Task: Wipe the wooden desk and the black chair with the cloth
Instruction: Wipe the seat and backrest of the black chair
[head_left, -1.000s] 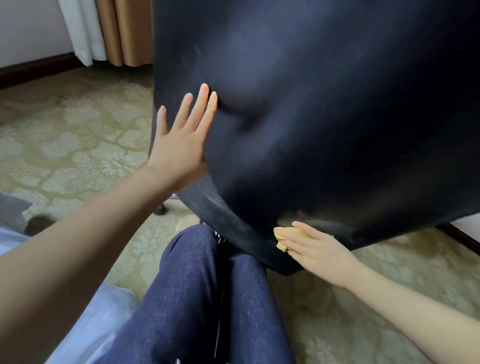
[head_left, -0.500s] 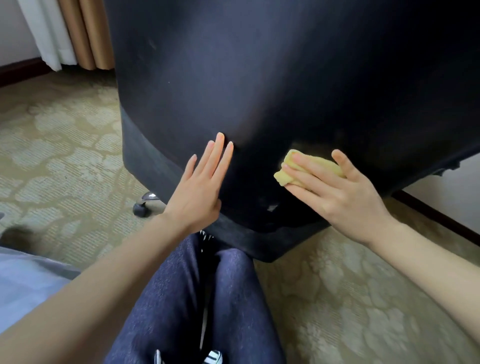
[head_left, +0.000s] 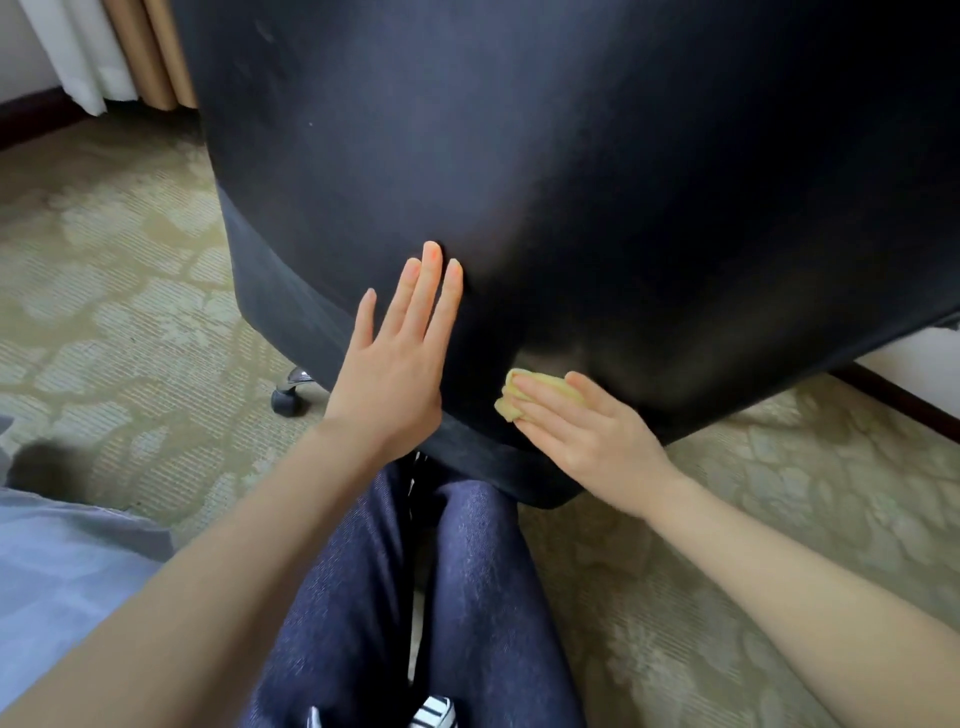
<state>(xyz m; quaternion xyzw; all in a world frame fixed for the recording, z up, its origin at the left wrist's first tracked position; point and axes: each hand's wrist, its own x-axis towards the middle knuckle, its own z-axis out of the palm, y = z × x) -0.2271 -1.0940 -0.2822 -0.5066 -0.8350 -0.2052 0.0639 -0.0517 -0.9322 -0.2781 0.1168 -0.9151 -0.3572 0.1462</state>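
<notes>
Black chair (head_left: 571, 182) back fills most of the view, patterned carpet (head_left: 104, 260) under it. Left hand (head_left: 395, 369) flat on the chair, fingers straight and close together, holding nothing. Right hand (head_left: 587, 431) presses the yellow cloth (head_left: 519, 397) to the chair's lower edge with straight fingers. Caster (head_left: 285, 400) at left.

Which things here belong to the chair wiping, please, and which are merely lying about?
In use: black chair, yellow cloth, right hand pressing the cloth, left hand flat on the chair.
Lying about: carpet, curtains, grey fabric.
</notes>
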